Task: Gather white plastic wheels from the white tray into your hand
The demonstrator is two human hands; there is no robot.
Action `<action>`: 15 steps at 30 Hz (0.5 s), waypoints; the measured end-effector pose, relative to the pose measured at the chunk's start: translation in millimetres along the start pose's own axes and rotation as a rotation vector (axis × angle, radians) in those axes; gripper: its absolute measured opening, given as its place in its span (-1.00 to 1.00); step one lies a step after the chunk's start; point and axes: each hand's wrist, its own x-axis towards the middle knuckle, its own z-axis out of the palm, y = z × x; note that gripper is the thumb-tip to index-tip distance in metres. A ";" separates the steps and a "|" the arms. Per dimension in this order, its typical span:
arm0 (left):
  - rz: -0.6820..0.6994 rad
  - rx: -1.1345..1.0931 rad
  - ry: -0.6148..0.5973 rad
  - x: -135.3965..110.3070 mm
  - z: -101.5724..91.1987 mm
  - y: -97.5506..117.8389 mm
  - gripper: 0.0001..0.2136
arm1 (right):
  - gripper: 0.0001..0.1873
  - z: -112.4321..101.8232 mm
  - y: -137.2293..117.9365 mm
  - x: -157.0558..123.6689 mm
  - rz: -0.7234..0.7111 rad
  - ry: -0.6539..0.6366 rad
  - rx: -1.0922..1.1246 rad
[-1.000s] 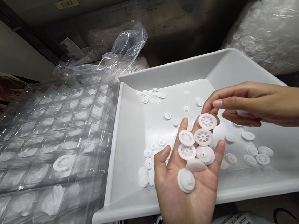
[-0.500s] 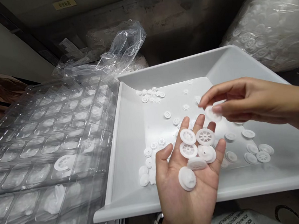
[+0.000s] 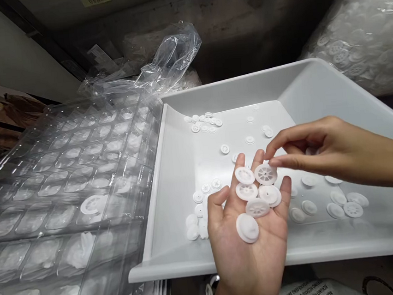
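Observation:
My left hand (image 3: 251,263) is palm up over the front of the grey tray (image 3: 166,268), fingers spread. Several white plastic gears (image 3: 257,207) rest on its palm and fingers, some with spoked centres, one solid-faced gear (image 3: 248,228) near the heel. From the right, my right hand (image 3: 315,150) comes in with thumb and forefinger pinched at the upper right rim of a spoked gear (image 3: 266,174) lying on the left fingertips. Its other fingers are curled and partly hidden. Loose gears (image 3: 353,209) lie on the tray floor around both hands.
Stacked clear blister trays (image 3: 50,222) with white parts in some pockets stand at the left. Behind them is a crumpled clear bag (image 3: 170,57). A big clear bag of white gears (image 3: 364,52) bulges at the back right. Printed sheeting (image 3: 307,292) lies below the tray.
My right hand has moved left and down to the gears on my left hand. The gear it pinched earlier no longer shows apart in its fingers. The view has shifted slightly.

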 end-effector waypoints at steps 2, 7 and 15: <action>-0.004 -0.005 -0.003 1.0 0.2 -0.2 -0.39 | -0.76 1.3 0.1 0.1 0.004 -0.038 -0.085; -0.029 0.009 -0.034 2.5 0.9 -0.7 -0.42 | -0.75 -1.2 0.6 2.1 0.078 -0.125 0.014; -0.121 0.044 -0.024 -4.0 3.5 2.2 -0.49 | -0.67 -1.3 -9.0 -8.1 0.163 -0.086 0.063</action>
